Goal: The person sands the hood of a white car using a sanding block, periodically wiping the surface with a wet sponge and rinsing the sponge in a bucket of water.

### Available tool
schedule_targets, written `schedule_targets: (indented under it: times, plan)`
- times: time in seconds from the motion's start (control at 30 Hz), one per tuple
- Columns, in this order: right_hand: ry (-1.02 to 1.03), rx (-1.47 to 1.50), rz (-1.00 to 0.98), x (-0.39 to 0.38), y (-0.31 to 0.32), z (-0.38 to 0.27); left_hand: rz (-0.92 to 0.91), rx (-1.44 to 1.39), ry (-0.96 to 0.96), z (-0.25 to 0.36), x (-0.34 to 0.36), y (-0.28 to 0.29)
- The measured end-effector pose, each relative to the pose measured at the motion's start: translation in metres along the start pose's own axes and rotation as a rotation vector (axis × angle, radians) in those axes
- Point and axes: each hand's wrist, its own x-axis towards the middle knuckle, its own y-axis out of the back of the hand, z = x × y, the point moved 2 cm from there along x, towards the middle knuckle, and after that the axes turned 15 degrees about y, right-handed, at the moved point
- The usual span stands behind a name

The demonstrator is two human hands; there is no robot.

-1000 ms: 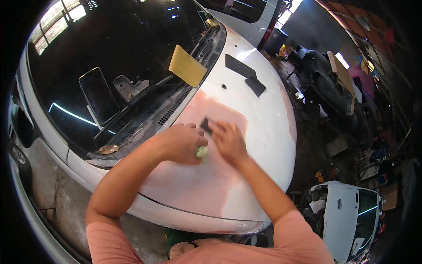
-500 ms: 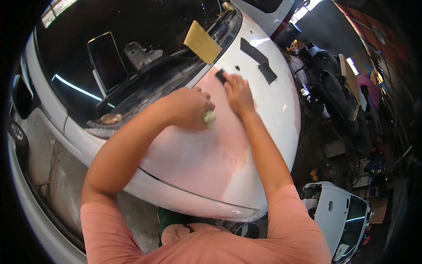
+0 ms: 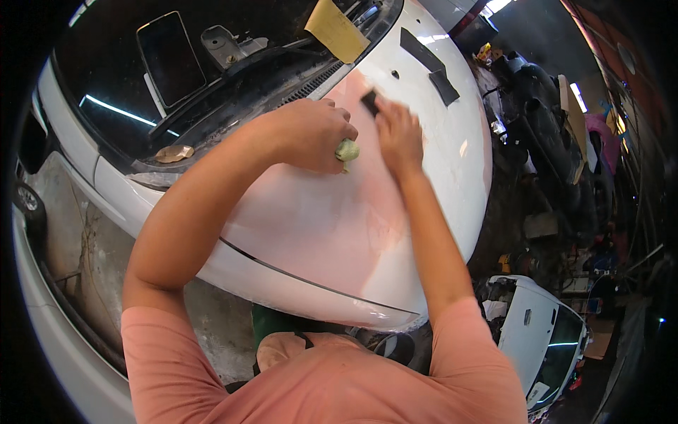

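Observation:
A white car hood [image 3: 452,148] with a large pinkish, sanded-looking patch [image 3: 318,226] lies in front of me. My left hand [image 3: 318,134] is closed round a pale green wad [image 3: 347,150], either sponge or cloth, over the patch. Farther right, my right hand [image 3: 400,136] presses a small black piece of sandpaper [image 3: 369,103] to the patch near its far end; motion blurs its fingers a little. Two dark sandpaper strips [image 3: 421,51] [image 3: 443,89] rest on the white paint beyond that hand.
A yellow sheet [image 3: 337,32] stands by the windshield base, and a dark phone-like device [image 3: 171,58] lies at the glass. A crumpled brown leaf-like scrap [image 3: 174,153] sits in the cowl. Dark car parts [image 3: 540,120] are piled right; another white vehicle [image 3: 537,332] stands lower right.
The whole view has shifted, so the hood sits higher. Against the hood, my right hand and the sandpaper have slid slightly nearer to me. My left hand has barely moved.

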Motion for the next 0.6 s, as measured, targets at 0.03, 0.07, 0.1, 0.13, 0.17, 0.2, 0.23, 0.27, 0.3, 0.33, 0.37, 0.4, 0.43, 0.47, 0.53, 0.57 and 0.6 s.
schedule_targets:
  times: [0.03,0.07,0.1,0.13,0.17,0.2,0.23,0.27,0.3,0.33,0.37,0.4,0.43,0.47,0.53,0.57,0.6]
  plan:
    - [0.057,0.024,0.024,-0.021,0.004,-0.026,0.019,0.020,-0.002,-0.007,-0.003,0.004]
    - [0.064,0.096,0.011,-0.037,0.016,-0.058,-0.001,0.044,0.016,-0.012,-0.008,0.007]
    - [0.070,0.154,-0.008,-0.048,0.029,-0.076,-0.016,0.059,0.021,-0.012,-0.011,0.006]
    - [0.077,0.235,-0.028,-0.045,0.038,-0.066,-0.010,0.075,0.009,-0.006,-0.006,0.011]
    - [0.091,0.159,-0.011,-0.033,0.037,-0.039,-0.003,0.064,0.000,0.001,-0.001,0.017]
    - [0.094,0.077,-0.002,-0.016,0.031,-0.002,-0.002,0.047,-0.019,0.009,0.004,0.019]
    - [0.094,0.003,-0.007,-0.002,0.026,0.030,-0.012,0.019,-0.033,0.014,0.009,0.012]
    - [-0.026,0.066,-0.035,0.023,0.022,0.045,-0.023,0.020,-0.012,0.014,0.008,0.013]
    - [-0.041,0.030,-0.046,0.022,0.021,0.041,-0.019,0.017,-0.010,0.013,0.008,0.013]
    - [-0.056,-0.010,-0.058,0.018,0.019,0.033,-0.013,0.012,-0.011,0.013,0.008,0.011]
    - [-0.079,-0.033,-0.066,0.009,0.007,0.021,-0.020,0.016,-0.004,0.007,0.007,0.008]
    - [0.111,-0.033,0.033,-0.015,0.007,0.003,-0.023,0.033,0.006,0.004,0.005,0.011]
    - [0.057,0.099,0.049,-0.029,0.013,-0.040,-0.034,0.061,0.036,-0.004,-0.005,0.016]
    - [0.047,0.153,0.004,-0.044,0.034,-0.063,-0.036,0.065,0.037,-0.003,-0.005,0.015]
    - [0.103,0.141,0.010,-0.040,0.022,-0.041,-0.034,0.072,0.024,-0.002,-0.006,0.013]
    - [0.124,0.105,0.002,-0.039,0.028,-0.015,-0.025,0.061,-0.010,0.007,0.002,0.013]
    - [0.096,0.025,0.012,-0.019,0.022,0.017,-0.041,0.045,-0.023,0.011,0.005,0.013]
